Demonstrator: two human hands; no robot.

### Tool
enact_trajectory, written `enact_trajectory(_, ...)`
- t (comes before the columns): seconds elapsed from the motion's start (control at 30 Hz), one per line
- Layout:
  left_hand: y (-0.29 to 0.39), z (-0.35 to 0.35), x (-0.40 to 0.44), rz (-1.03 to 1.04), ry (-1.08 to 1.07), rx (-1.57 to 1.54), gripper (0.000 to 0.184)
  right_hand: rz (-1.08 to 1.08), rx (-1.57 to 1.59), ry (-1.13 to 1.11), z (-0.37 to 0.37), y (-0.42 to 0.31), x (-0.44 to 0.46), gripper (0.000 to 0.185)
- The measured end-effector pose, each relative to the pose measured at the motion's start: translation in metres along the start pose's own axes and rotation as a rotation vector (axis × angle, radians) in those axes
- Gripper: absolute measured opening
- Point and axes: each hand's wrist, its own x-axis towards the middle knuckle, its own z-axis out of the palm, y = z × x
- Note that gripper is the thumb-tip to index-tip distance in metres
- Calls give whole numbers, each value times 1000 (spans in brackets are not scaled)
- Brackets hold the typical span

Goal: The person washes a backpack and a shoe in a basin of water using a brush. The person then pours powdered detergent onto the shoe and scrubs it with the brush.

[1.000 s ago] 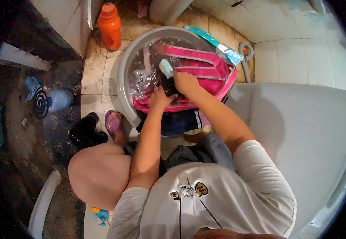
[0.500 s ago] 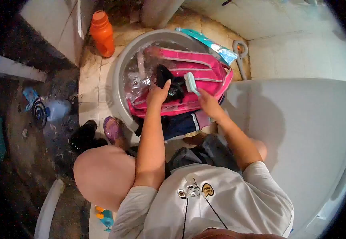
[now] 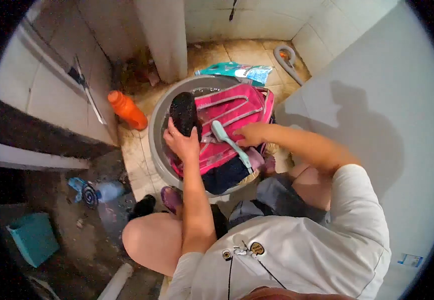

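Observation:
My left hand (image 3: 183,143) grips a dark, wet, elongated black shoe (image 3: 183,112), held upright over the left part of a grey basin (image 3: 158,160). Its fingers wrap the lower end of the shoe. A pale green scrubbing brush (image 3: 231,142) lies across a pink bag (image 3: 237,102) with grey trim, its handle pointing down toward dark blue cloth (image 3: 224,175). Just right of the brush, my right hand (image 3: 251,134) hovers over the bag with fingers extended, apart from the handle and holding nothing visible. Water shows at the basin's back edge.
An orange bottle (image 3: 128,111) stands left of the basin. Behind it lies a teal packet (image 3: 234,71), with a grey hose (image 3: 289,65) farther right. A large grey panel (image 3: 377,130) borders the right side. A teal bin (image 3: 33,240) sits at the lower left.
The brush has left my right hand and now rests on the pink bag. My left hand has raised and turned the black shoe. The camera view has shifted.

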Motion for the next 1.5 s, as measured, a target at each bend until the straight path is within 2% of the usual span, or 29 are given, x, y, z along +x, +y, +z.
enact_trajectory(0.13, 19, -32, 4, 226, 68, 152, 74, -190, 77, 103, -28, 7, 11, 54)
enact_trajectory(0.17, 22, -36, 3, 267, 96, 246, 75, -314, 15, 202, -20, 19, 32, 54)
enact_trajectory(0.2, 26, -39, 2, 304, 126, 339, 77, -326, 38, 226, -10, 33, 56, 54)
enact_trajectory(0.27, 34, -41, 1, 309, 136, 268, 76, -467, -116, 331, 1, 51, 93, 51)
enact_trajectory(0.3, 38, -43, 2, 286, 146, 179, 75, -148, 113, 78, -32, 35, 52, 45)
enact_trajectory(0.33, 41, -43, 2, 257, 155, 85, 74, -106, 43, 257, -41, 50, 61, 42)
enact_trajectory(0.37, 48, -45, 6, 294, 191, 50, 69, 50, 139, 335, -63, 58, 43, 44)
enact_trajectory(0.4, 51, -47, 9, 260, 188, 41, 70, 105, 75, 604, -65, 90, 66, 40)
enact_trajectory(0.43, 55, -51, 14, 300, 183, 53, 70, 262, 264, 619, -83, 109, 61, 37)
enact_trajectory(0.47, 63, -56, 20, 339, 178, 64, 70, 368, 376, 784, -90, 137, 65, 38)
enact_trajectory(0.5, 89, -70, 31, 392, 115, 118, 69, 506, 699, 1121, -96, 180, 61, 40)
enact_trajectory(0.6, 125, -84, 46, 480, 74, 157, 67, 545, 682, 1189, -99, 226, 80, 53)
enact_trajectory(0.67, 142, -87, 47, 461, 62, 149, 67, 705, 985, 997, -90, 252, 93, 69)
enact_trajectory(0.7, 146, -90, 52, 442, 58, 145, 66, 674, 993, 990, -91, 253, 114, 69)
enact_trajectory(0.77, 143, -85, 51, 442, 66, 168, 65, 584, 1485, 967, -77, 259, 146, 92)
enact_trajectory(0.87, 129, -77, 60, 515, 75, 206, 65, 540, 1487, 1001, -77, 275, 231, 98)
enact_trajectory(0.9, 127, -69, 62, 476, 53, 125, 65, 672, 1237, 908, -94, 233, 169, 90)
enact_trajectory(1.0, 116, -67, 67, 401, 47, 91, 63, 614, 1082, 945, -74, 260, 204, 78)
enact_trajectory(1.03, 114, -63, 74, 320, 13, -42, 62, 669, 1192, 983, -73, 262, 201, 62)
enact_trajectory(1.07, 117, -58, 79, 249, -26, -170, 61, 671, 1189, 977, -65, 265, 204, 62)
enact_trajectory(1.1, 121, -60, 83, 85, -84, -447, 57, 614, 1409, 1068, -62, 267, 212, 55)
enact_trajectory(1.13, 122, -63, 85, 72, -70, -463, 57, 548, 1632, 1157, -59, 271, 218, 48)
enact_trajectory(1.17, 125, -64, 87, -82, -154, -705, 54, 551, 1623, 1159, -48, 286, 231, 48)
enact_trajectory(1.2, 122, -67, 83, -233, -204, -969, 51, 467, 1776, 1178, -50, 302, 246, 42)
enact_trajectory(1.23, 114, -67, 84, -326, -210, -1015, 46, 382, 1936, 1191, -57, 310, 252, 36)
enact_trajectory(1.27, 104, -66, 83, -320, -186, -1045, 46, 355, 1903, 1200, -74, 297, 230, 36)
enact_trajectory(1.33, 81, -57, 85, -504, -337, -1313, 42, 91, 2060, 1147, -88, 255, 171, 29)
enact_trajectory(1.37, 56, -46, 88, -596, -410, -1412, 40, -111, 2132, 1007, -89, 256, 157, 27)
enact_trajectory(1.5, 80, -61, 71, -672, -423, -1460, 49, -250, 2007, 1043, -95, 216, 83, 29)
